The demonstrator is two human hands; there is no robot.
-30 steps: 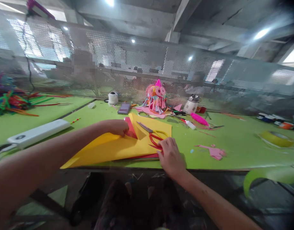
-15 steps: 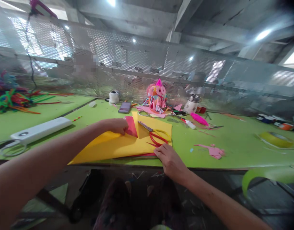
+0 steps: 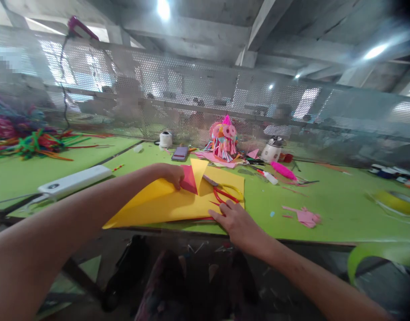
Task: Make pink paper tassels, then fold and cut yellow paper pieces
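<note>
A yellow sheet (image 3: pixel 164 206) lies on the green table near its front edge, its left side raised under my left forearm. My left hand (image 3: pixel 169 173) is closed at the edge of a red sheet (image 3: pixel 189 180), beside an upright yellow flap (image 3: pixel 200 171). Most of its fingertips are hidden. Scissors (image 3: pixel 229 192) with yellow and red handles rest on the yellow sheet, just beyond my right hand (image 3: pixel 237 224). That hand lies on the sheet's near right part with thumb and fingers apart, close to a thin red pointed piece (image 3: pixel 214 203).
Behind the sheets stand a pink fringed figure (image 3: pixel 224 140), a phone (image 3: pixel 180 153) and a white jar-like object (image 3: pixel 272 149). A white glue gun-like or power-bank-like device (image 3: pixel 76 180) lies left. Pink scraps (image 3: pixel 308 217) and a tape roll (image 3: pixel 397 201) are right. Mesh (image 3: pixel 178 102) rises behind.
The view has swung slightly left. My right hand's thumb and fingers have spread apart from a closer grouping at the sheet's edge. The yellow flap looks wider; my left hand stays at the red sheet.
</note>
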